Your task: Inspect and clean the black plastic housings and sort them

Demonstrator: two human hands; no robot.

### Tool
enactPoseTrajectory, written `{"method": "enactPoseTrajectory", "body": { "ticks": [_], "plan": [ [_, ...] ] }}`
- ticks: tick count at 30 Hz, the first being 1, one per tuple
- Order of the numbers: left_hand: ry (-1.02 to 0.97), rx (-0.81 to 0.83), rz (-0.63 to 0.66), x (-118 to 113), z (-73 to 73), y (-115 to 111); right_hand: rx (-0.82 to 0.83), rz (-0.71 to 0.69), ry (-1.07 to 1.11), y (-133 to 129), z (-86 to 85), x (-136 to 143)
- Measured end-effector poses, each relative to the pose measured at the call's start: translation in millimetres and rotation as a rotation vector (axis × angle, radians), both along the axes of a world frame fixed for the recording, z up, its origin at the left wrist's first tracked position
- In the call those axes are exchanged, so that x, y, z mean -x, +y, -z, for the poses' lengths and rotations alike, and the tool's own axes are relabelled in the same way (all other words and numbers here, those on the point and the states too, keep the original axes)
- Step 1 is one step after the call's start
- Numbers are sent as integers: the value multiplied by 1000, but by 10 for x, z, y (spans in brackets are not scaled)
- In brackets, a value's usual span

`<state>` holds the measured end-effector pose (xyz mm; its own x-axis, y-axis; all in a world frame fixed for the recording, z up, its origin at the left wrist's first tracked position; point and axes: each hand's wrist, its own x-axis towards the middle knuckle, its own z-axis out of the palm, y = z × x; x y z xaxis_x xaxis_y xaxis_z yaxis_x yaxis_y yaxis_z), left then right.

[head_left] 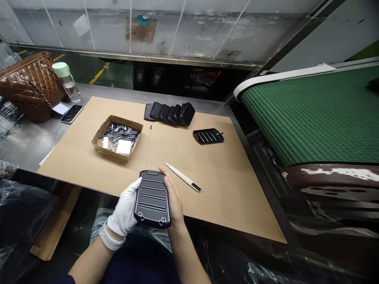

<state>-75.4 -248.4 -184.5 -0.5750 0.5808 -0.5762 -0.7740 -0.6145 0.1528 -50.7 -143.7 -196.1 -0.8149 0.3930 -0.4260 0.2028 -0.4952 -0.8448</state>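
A black ribbed plastic cover (153, 197) is held between my two hands at the near edge of the cardboard sheet (219, 197). My left hand (126, 207), in a white glove, grips its left side. Bare, my right hand (174, 199) wraps round its right side. Ridges run across the cover's upper face, and screw holes show at its near corners. Just beyond the right hand lies a white craft knife (182, 176), its blade pointing away to the left. A similar black cover (208, 136) rests alone farther right.
Several black covers (170, 113) lean in a row at the back. A box (128, 157) of small dark strips stands left. A phone (72, 113), bottle (71, 85) and brown quilted bag (32, 85) sit far left. A green conveyor belt (319, 114) runs on the right.
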Motion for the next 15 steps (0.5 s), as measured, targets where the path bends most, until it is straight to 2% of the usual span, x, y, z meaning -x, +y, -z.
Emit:
{"method": "enactPoseTrajectory", "body": {
  "ticks": [4, 9, 15],
  "plan": [
    [20, -8, 24, -12, -24, -8, -17, 9, -17, -3, -8, -10],
    [40, -13, 16, -16, -70, -43, -20, 2, -11, -19, 73, -16],
    [121, -17, 15, -54, 38, -69, 2, -23, 28, -52, 90, -32]
  ]
}}
